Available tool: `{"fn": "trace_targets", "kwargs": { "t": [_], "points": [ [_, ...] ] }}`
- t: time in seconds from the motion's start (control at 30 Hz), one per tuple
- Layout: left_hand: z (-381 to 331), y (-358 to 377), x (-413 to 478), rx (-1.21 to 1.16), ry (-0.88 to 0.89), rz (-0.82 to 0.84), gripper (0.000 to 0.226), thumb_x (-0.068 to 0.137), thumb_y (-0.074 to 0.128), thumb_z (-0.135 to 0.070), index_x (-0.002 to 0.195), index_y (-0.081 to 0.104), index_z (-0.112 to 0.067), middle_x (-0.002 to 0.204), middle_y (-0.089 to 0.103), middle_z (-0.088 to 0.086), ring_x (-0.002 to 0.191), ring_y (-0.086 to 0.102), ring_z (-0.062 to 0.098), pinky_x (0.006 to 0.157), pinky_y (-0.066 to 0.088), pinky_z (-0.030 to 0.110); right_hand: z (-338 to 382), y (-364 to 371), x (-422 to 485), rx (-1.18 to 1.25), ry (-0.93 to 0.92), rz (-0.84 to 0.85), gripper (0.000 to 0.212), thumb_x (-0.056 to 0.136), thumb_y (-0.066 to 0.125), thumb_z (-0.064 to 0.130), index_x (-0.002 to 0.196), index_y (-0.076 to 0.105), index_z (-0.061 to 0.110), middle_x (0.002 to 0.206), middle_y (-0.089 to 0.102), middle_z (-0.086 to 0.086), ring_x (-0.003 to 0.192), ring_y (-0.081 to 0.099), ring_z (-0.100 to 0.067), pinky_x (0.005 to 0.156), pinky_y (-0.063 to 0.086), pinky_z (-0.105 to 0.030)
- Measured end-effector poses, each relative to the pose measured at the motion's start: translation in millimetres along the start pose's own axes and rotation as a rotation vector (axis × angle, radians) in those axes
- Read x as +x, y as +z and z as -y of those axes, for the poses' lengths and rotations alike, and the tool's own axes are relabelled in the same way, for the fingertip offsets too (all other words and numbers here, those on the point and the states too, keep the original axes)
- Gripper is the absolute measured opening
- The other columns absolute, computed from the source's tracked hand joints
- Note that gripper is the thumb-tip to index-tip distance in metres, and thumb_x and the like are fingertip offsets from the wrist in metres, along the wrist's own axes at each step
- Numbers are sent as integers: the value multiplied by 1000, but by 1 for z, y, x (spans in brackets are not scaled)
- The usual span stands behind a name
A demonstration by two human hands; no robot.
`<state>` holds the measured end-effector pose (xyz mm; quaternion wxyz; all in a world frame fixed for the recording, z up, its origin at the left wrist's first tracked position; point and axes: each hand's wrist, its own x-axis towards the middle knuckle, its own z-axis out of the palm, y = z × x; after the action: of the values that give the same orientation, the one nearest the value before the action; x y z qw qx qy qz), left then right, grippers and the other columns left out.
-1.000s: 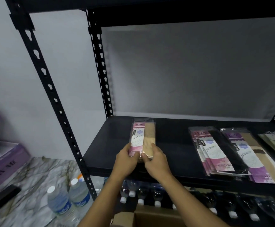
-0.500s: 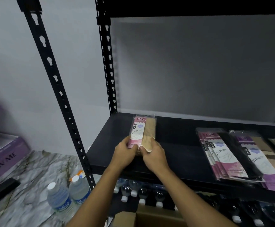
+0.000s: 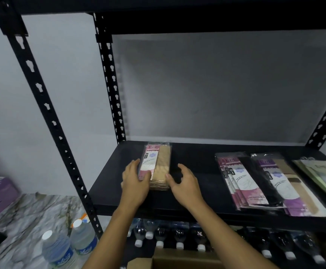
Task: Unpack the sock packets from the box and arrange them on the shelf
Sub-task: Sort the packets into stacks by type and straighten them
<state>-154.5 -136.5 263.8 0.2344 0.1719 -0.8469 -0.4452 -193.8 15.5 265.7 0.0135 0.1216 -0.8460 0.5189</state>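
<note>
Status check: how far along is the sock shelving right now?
Done: three groups lie on the right of the shelf: pink-and-black packets, purple packets and pale green packets. In hand: the beige stack lies flat at the left; the left hand touches it, and the right hand is open beside it. Left: only the rim of the cardboard box shows, so the remaining packets cannot be counted.

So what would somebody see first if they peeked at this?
Probably the left hand and right hand, either side of a stack of pink-and-beige plastic sock packets on the black metal shelf, towards its left. Next, the pink, purple and black packets laid out on its right, and the clear plastic water bottles lined up underneath.
</note>
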Motion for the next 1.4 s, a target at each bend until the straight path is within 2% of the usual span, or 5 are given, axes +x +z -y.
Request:
{"fn": "trace_targets", "kwargs": {
  "t": [0.1,0.23,0.6,0.83,1.4],
  "points": [
    [-28,16,-23,2,126,-44,48,93,56,-28,139,43,-23,144,41,-5,134,34,14,113,28,45,-9,-36,-3,-21,-18,-84,64,85,64,40,140,40,18,146,41,-4,131,43,-22,107,41,-42],
    [-60,60,-49,-154,217,116,45,92,62,-27,134,47,-27,135,45,-11,131,41,9,112,35,33,-24,-95,-7,-119,-43,-212,57,83,65,41,133,49,18,134,53,-5,126,49,-21,105,43,-39],
    [-103,164,-99,-253,103,515,61,89,65,-41,143,38,-31,137,41,-13,124,45,2,106,38,25,-93,-204,-31,-297,1,-253,53,83,66,39,127,52,14,130,54,-6,122,48,-22,102,43,-38],
    [-108,181,-105,-260,47,537,62,88,64,-46,143,39,-33,139,47,-11,122,51,6,105,43,27,-114,-205,-36,-110,55,-197,56,84,67,38,133,49,17,139,48,-1,128,44,-17,103,36,-29],
    [-107,181,-109,-302,22,502,53,91,66,-29,140,45,-29,120,54,-23,96,52,-19,75,40,-3,-130,-199,-41,-47,40,-171,60,84,69,31,138,47,18,150,37,2,139,32,-14,114,28,-34]
  ]
}}
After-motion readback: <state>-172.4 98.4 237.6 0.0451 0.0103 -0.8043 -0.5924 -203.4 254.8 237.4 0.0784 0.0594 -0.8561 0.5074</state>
